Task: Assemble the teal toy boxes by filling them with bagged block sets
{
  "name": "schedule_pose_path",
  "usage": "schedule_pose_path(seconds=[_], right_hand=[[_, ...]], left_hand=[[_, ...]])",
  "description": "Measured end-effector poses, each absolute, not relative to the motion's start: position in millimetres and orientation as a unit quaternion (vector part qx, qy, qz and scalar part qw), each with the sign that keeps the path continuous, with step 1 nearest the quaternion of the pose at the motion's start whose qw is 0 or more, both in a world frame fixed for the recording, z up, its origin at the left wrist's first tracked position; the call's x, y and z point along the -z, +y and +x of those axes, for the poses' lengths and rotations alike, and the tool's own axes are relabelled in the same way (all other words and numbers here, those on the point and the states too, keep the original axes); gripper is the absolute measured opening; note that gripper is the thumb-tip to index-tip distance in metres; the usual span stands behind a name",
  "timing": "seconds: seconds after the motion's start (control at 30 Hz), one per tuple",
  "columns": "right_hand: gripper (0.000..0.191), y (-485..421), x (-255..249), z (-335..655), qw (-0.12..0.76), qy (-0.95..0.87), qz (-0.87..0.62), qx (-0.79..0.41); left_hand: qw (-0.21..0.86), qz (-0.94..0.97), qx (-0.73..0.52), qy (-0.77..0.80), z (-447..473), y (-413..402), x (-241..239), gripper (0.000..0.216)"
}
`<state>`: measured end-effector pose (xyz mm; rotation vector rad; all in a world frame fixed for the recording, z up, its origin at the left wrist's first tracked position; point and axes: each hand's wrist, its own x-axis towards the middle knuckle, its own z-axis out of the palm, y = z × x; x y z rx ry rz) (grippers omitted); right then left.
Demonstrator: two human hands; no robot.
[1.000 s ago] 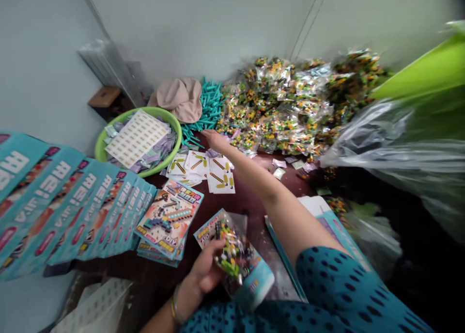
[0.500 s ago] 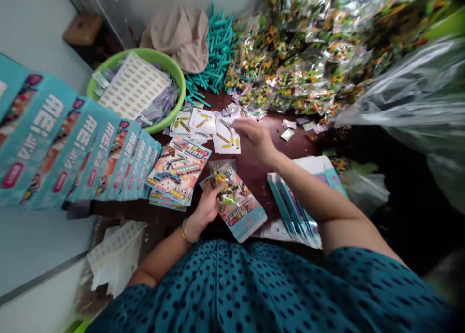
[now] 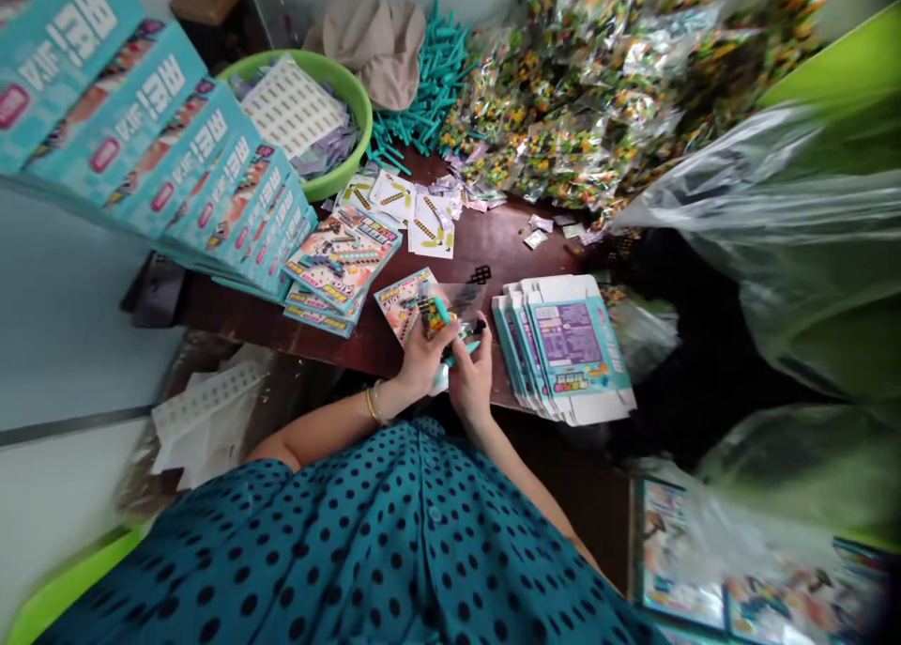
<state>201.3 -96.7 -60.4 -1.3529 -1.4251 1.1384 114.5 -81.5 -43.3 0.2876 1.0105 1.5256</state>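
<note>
In the head view, the left grip [image 3: 420, 361] is closed on a clear packet [image 3: 461, 298] of small coloured bricks [image 3: 431, 318], held at the near side of the dark red surface [image 3: 503, 237]. The right grip [image 3: 473, 368] meets it from the right, apparently pinching a teal piece [image 3: 469, 347]; the fingers hide part of it, so exactly how it sits against the packet cannot be told. A printed box [image 3: 399, 302] shows to the far left of the packet, partly covered by it, and a black piece [image 3: 481, 274] is just beyond the packet on the far side.

To handle this well, the left grip should hold the packet by its plastic rather than squeeze the bricks, since so thin a wrapping would likely slip or crumple. The right grip does best with a light pinch, keeping the teal piece lengthwise so that its ends do not snag. Working fully over the surface seems wise, as loose parts could drop past its near edge. The stacked cartons [image 3: 577, 349] on the right are near enough to be nudged, so a narrow, steady movement suits
</note>
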Motion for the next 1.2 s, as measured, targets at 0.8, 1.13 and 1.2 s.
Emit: schedule_pose_path(seconds=[0.8,1.13,1.2], right_hand=[[0.073,-94,64,319,0.392,-0.363,-0.444,-0.719],[0.075,-60,21,299,0.384,-0.571,-0.634,-0.352],[0.078,-55,12,285,0.381,-0.588,-0.630,-0.335]], left_hand=[[0.285,0.695,-0.443,0.490,73,-90,31,0.057],[0.259,0.750,-0.314,0.521,119,-95,60,0.058],[0.272,0.733,-0.330,0.529,122,-91,62,0.058]])
